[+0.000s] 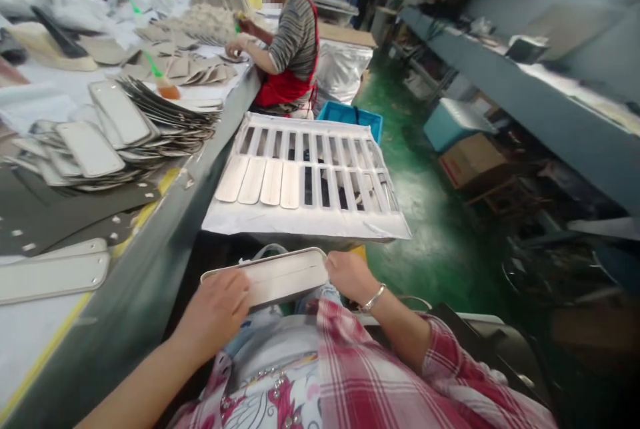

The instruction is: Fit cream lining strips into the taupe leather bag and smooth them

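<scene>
Between my two hands, above my lap, is a long cream panel (285, 277) with rounded corners, a dark edge and a thin line along its middle. My left hand (220, 299) grips its left end, fingers over the top face. At the right end, my right hand (351, 274) pinches the corner with curled fingers. Just beyond stands a white slotted rack (305, 221). Several similar cream panels (271, 182) lie side by side at the left of its near row; dark gaps show between the other slats.
On the left, a worktable (165, 229) bears piled panels (93, 149) and a glue bottle (167, 88) with a green tip. A co-worker (295, 36) in a red apron sits ahead beside it. A blue crate (350, 113) stands behind the rack; a cardboard box (473, 161) is at right.
</scene>
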Motion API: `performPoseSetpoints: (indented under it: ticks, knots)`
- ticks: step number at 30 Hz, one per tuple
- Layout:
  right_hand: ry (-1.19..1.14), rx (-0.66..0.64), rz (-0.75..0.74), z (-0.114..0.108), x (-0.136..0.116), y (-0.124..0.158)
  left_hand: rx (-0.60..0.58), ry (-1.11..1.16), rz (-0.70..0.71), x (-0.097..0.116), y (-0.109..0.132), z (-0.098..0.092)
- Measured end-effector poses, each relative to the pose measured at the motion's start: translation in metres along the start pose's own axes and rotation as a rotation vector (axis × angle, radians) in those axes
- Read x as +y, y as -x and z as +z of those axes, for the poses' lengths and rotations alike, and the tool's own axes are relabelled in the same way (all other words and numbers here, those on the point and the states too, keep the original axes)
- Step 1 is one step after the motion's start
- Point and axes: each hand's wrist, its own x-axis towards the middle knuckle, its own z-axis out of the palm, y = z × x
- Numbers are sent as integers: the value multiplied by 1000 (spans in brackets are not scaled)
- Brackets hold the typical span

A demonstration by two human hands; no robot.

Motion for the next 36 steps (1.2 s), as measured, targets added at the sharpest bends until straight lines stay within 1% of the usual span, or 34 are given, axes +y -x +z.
performPoseSetpoints:
  ticks: [1, 2, 4, 5, 6, 7, 8, 11, 12, 13, 15, 17, 18, 20, 23, 24, 26, 30, 32, 34, 36]
  knots:
    - [-8, -3, 10, 0, -2, 0, 13, 13, 122, 19, -9, 6]
    - [-21, -10, 15, 0, -5, 1, -17, 18, 214, 36, -18, 12]
    - [-53, -27, 7, -1, -8, 0, -113, -18, 289, 60, -36, 23]
    - [-57, -31, -3, -3, -8, -1, -160, -46, 295, 67, -43, 27]
    - [-84, -52, -11, -4, -7, -2, -195, -71, 293, 70, -48, 29]
    - [-162, -107, -6, -5, -4, -3, -218, -86, 289, 71, -51, 31]
    - [-302, -191, 20, -5, 1, -5, -235, -89, 288, 70, -53, 31]
    - [-949, -486, 165, 0, 20, -8, -261, -57, 297, 64, -52, 29]
    - [-1137, -537, 198, 4, 26, -9, -269, -45, 298, 63, -52, 28]
    - [-1259, -545, 206, 8, 32, -9, -275, -36, 295, 62, -52, 27]
    - [-1373, -516, 178, 15, 38, -7, -285, -25, 285, 61, -52, 27]
    - [-1371, -470, 132, 19, 38, -4, -297, -17, 282, 62, -53, 28]
    - [-1325, -447, 117, 19, 35, -2, -300, -16, 284, 62, -54, 28]
    - [-1131, -391, 99, 14, 27, 1, -306, -22, 290, 62, -55, 30]
    - [-753, -302, 76, 4, 14, 3, -316, -53, 285, 63, -56, 30]
    - [-668, -285, 61, 2, 11, 2, -321, -65, 282, 63, -56, 30]
    - [-594, -272, 45, -1, 6, 0, -331, -79, 286, 63, -57, 30]
    - [-604, -260, 77, 1, 4, -3, -323, -69, 287, 62, -56, 29]
    - [-626, -263, 62, 2, 6, -4, -324, -53, 281, 60, -56, 29]
    - [-747, -322, 42, 3, 12, -5, -330, -31, 279, 59, -57, 29]
    - [-986, -451, 54, 5, 21, -8, -330, -4, 277, 58, -58, 29]
